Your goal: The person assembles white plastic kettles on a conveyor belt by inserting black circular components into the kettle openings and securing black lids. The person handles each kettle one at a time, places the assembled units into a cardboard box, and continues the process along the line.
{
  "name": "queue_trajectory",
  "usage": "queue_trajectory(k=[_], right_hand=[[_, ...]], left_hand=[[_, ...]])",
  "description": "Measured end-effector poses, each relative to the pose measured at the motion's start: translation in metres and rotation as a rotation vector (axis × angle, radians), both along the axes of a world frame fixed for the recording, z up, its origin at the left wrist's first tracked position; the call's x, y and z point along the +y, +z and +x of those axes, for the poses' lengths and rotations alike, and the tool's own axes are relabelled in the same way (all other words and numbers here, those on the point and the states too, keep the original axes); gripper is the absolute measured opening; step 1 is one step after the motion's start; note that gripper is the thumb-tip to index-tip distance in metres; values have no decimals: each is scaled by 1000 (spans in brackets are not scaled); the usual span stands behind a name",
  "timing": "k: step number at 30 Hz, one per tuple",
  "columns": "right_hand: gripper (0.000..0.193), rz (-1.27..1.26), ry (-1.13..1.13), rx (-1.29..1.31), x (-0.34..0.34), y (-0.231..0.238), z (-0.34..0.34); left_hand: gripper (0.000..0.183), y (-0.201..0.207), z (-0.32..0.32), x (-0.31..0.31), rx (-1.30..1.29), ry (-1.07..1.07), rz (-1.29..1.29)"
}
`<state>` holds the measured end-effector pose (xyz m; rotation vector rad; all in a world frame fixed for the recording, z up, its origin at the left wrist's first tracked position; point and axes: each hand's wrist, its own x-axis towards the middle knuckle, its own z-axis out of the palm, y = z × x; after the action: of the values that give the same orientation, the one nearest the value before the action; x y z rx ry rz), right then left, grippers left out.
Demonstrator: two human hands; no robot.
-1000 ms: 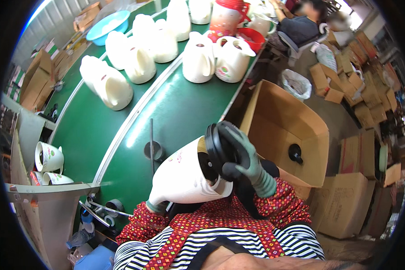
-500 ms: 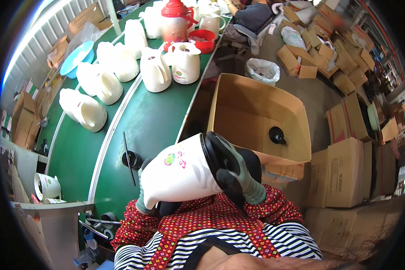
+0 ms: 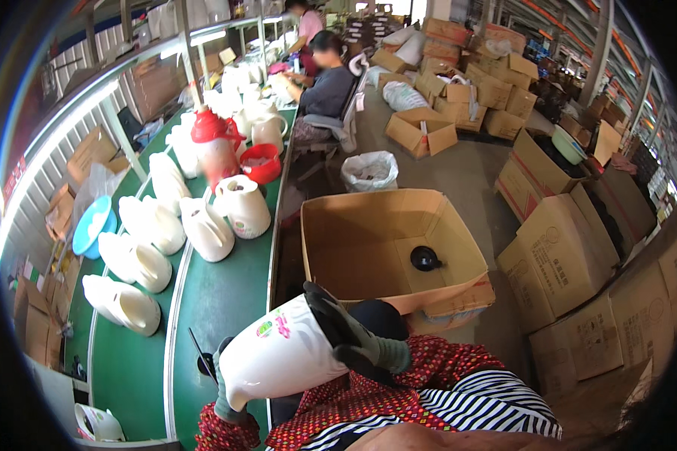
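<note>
A white jug (image 3: 278, 357) with a small pink and green print lies on its side above my lap, between both gloved hands. My left hand (image 3: 226, 402) holds the spout end from the left, its fingers partly hidden behind the jug. My right hand (image 3: 357, 338), in a grey-green glove with dark palm and fingers, wraps round the bottom end. On the green bench, left of the jug, are a round black part (image 3: 204, 364) and a thin black rod (image 3: 195, 342). Several white jugs (image 3: 207, 229) stand farther along it.
A large open carton (image 3: 399, 299) stands ahead on the right, holding a round black piece (image 3: 426, 258). Along the bench are a red-topped flask (image 3: 217, 143), a red bowl (image 3: 262, 164) and a blue basin (image 3: 94, 225). A seated person (image 3: 329, 86) works farther up. Stacked cartons (image 3: 572, 255) line the right.
The view has swung upward, bringing in the far bench and people. My hands keep hold of the jug. The black rim at its bottom end, visible earlier, is now mostly covered by my right hand.
</note>
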<state>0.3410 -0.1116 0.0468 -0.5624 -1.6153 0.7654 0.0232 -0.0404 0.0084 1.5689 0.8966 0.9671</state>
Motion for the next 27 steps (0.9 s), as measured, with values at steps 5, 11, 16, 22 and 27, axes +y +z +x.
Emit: queue_trajectory(k=[5,11,16,22,27], right_hand=[[64,-766,427,668,5,-61,8],[74,-185,-1,363,-28,10,-24],[60,-217,-25,433,-27,-11,-29],[49,-455,707,913,2,-110,-29],[93,-329,13,265,-37,-27,-21]], left_hand=[[38,105,41,-1,456,64,925],[22,55,24,-14,122,406,-359],[30,-13,39,-19,331,277,423],[34,127,35,8,593,-120,933],[42,81,25,-10,-229,-73,-301]])
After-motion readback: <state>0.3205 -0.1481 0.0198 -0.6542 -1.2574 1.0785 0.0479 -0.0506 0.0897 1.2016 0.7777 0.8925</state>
